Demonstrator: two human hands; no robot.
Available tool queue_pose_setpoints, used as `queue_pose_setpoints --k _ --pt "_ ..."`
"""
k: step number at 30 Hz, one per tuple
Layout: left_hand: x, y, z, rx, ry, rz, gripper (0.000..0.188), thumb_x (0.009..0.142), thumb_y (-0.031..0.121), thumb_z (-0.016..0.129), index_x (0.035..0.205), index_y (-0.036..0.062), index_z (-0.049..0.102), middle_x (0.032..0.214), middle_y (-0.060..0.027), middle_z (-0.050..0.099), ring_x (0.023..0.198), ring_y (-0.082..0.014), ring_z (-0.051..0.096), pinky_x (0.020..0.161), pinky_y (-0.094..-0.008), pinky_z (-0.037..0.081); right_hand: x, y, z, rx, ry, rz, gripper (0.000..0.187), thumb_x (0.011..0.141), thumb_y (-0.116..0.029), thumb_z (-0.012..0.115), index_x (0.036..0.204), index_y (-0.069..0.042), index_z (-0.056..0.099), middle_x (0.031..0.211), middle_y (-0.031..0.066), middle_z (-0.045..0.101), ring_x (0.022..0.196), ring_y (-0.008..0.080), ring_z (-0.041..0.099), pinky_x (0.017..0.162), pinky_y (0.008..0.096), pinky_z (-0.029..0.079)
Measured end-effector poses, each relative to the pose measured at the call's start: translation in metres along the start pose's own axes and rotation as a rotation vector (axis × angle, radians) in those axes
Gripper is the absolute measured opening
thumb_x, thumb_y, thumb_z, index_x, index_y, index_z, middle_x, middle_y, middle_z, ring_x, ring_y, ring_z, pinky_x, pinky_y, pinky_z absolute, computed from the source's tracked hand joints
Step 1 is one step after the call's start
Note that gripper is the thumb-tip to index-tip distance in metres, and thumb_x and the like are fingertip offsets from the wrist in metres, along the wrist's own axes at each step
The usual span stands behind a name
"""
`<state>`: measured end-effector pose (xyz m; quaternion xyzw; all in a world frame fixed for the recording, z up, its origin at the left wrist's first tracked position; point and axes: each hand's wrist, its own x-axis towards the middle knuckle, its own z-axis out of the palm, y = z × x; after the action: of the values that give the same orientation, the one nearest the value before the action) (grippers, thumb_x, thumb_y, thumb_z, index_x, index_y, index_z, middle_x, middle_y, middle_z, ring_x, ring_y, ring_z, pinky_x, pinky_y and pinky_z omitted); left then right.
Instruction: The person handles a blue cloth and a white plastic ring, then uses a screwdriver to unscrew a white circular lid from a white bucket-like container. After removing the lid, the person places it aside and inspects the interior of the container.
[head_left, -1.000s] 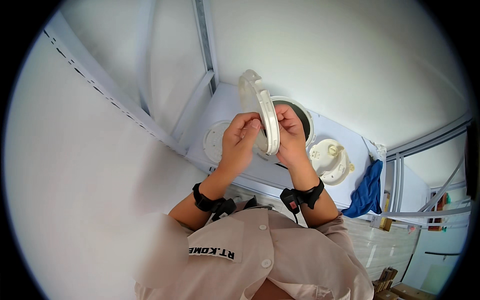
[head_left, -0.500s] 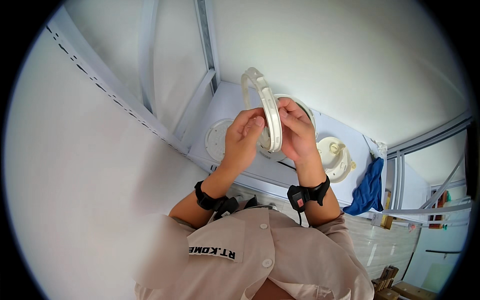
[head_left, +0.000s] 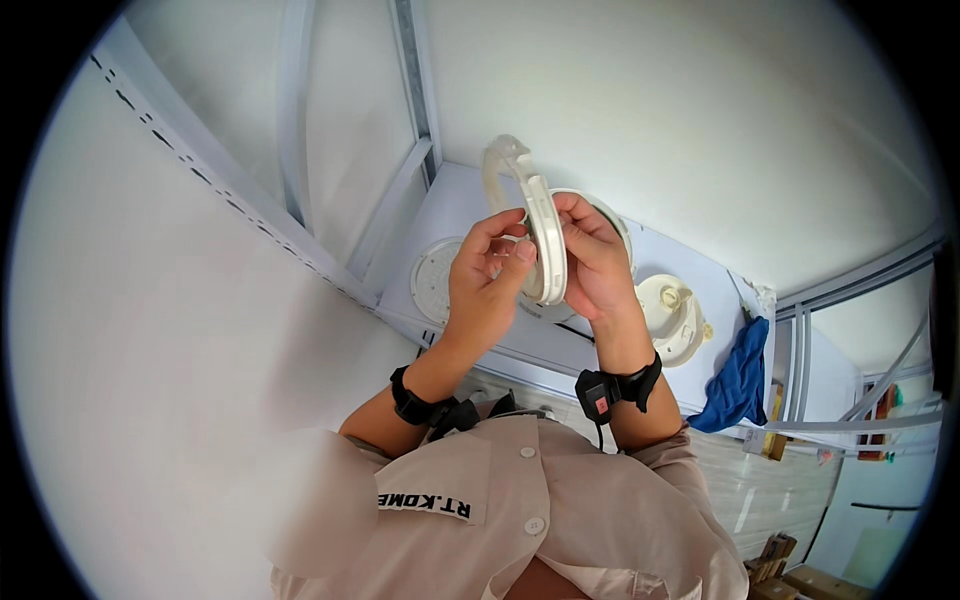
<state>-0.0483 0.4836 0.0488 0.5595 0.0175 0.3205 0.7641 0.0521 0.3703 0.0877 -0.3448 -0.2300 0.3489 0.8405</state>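
Above the table, both hands hold a cream-white plastic ring-shaped part, turned nearly edge-on, with a curved, paler arm rising at its far end. My left hand is at its left side, the thumb against the lower rim and the fingers curled by the inner side. From the right, my right hand pinches the rim with thumb and fingers. Behind the hands stands a round white piece, partly hidden. A flat white disc lies to the left of my left hand.
On the white table, a round cream housing lies right of my right wrist. A blue cloth hangs over the right edge. White walls and metal frame posts border the table; cardboard boxes stand on the floor, lower right.
The ring has turned slightly and sits a touch further right. The left fingers have spread a little and the left thumb has slid slightly along the rim. The right hand has barely shifted.
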Motion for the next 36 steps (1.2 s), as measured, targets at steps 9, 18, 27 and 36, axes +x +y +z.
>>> queue_pose_setpoints --k 9,18,27,36 --pt "0.003 0.007 0.003 -0.009 -0.005 0.050 0.032 0.108 0.016 0.067 0.135 -0.0004 0.066 0.123 -0.0053 0.063 0.104 -0.0099 0.060 0.094 -0.0276 0.051 0.001 0.004 -0.008 0.033 -0.104 -0.026 0.015 0.106 -0.003 0.059 0.121 0.000 0.061 0.117 0.0146 0.072 0.100 0.0187 0.073 0.087 0.0328 0.061" --pt "0.006 0.010 0.002 -0.050 -0.007 -0.006 0.032 0.104 0.010 0.071 0.133 -0.0019 0.069 0.120 -0.0070 0.070 0.103 -0.0139 0.070 0.090 -0.0284 0.056 0.000 -0.006 -0.005 -0.056 -0.160 -0.034 0.021 0.105 -0.003 0.060 0.125 0.001 0.061 0.120 0.0152 0.072 0.102 0.0219 0.073 0.086 0.0351 0.062" --pt "-0.004 0.013 0.005 -0.124 0.017 -0.041 0.032 0.101 0.007 0.073 0.132 -0.0033 0.069 0.112 -0.0108 0.077 0.098 -0.0148 0.074 0.084 -0.0289 0.061 -0.004 -0.012 -0.008 -0.155 -0.129 0.010 0.025 0.106 -0.005 0.059 0.130 0.003 0.061 0.123 0.0173 0.072 0.102 0.0234 0.074 0.083 0.0383 0.065" --pt "-0.006 0.013 0.005 -0.075 0.058 -0.050 0.031 0.101 0.004 0.072 0.130 -0.0057 0.068 0.113 -0.0118 0.076 0.101 -0.0158 0.073 0.091 -0.0302 0.060 -0.004 -0.006 -0.008 -0.129 -0.112 -0.009 0.025 0.107 -0.001 0.053 0.131 0.004 0.060 0.123 0.0174 0.071 0.104 0.0244 0.074 0.087 0.0392 0.065"
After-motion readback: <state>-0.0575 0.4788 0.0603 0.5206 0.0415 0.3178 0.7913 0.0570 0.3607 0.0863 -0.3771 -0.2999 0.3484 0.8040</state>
